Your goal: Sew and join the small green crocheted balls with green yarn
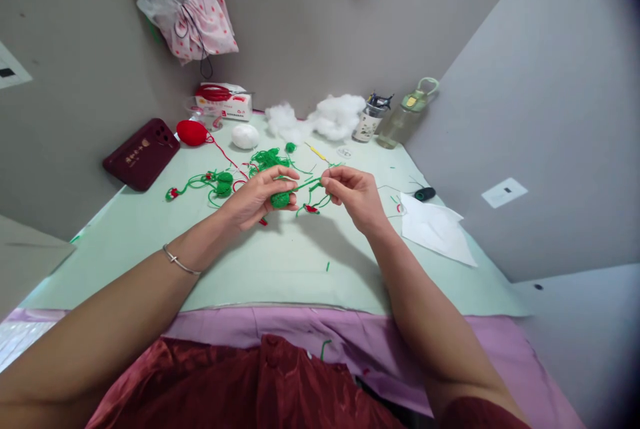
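My left hand [263, 197] is closed around a small green crocheted piece [281, 200], which shows between the thumb and fingers. From it a green cord [309, 183] stretches across to my right hand [350, 189], whose thumb and index finger pinch its end. Just below the cord lies a small red and green crocheted piece [311, 209] on the table. A heap of loose green yarn [270, 159] sits behind my left hand. Left of that hand are other green crocheted pieces [224, 184] with a cord attached.
A red yarn ball [192, 132], a white ball [245, 136] and fluffy white stuffing [337, 116] line the back. A yellow-handled crochet hook [317, 152] lies before them. At right are a bottle [404, 119], a pen cup [370, 121] and white paper [436, 224]; a dark red phone [141, 154] leans at left.
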A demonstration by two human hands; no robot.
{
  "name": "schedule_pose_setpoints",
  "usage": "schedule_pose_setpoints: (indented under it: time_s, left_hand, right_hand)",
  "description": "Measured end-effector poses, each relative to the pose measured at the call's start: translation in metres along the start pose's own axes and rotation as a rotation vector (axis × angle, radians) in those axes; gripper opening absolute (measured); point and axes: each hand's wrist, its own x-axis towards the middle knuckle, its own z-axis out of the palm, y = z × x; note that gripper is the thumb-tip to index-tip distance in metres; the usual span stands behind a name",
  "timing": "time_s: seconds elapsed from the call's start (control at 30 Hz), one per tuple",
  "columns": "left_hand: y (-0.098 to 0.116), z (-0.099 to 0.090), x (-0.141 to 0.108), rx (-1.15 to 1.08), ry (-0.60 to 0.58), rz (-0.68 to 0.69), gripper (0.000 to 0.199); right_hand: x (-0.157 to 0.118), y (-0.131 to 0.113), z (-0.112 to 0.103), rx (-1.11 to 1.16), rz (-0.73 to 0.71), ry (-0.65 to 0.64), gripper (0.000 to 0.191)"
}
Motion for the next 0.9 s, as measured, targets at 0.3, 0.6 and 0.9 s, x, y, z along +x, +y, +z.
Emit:
schedule_pose_setpoints:
  time_s: [0.3,0.6,0.9]
  left_hand:
    - [-0.002,0.001,-0.002,0.156,-0.122,0.02,0.027]
    - [-0.005,-0.002,-0.001,0.165,-0.11,0.082,0.034]
    - [-0.005,0.0,-0.003,0.206,-0.075,0.065,0.04]
  right_hand:
    - [0.002,0.003,-0.002,-0.011,0.0,0.011,0.015]
    - [0.004,0.015,-0.002,-0.019,0.047,-0.069,0.023]
    - [0.002,0.012,-0.004,0.063,0.025,-0.069,0.03]
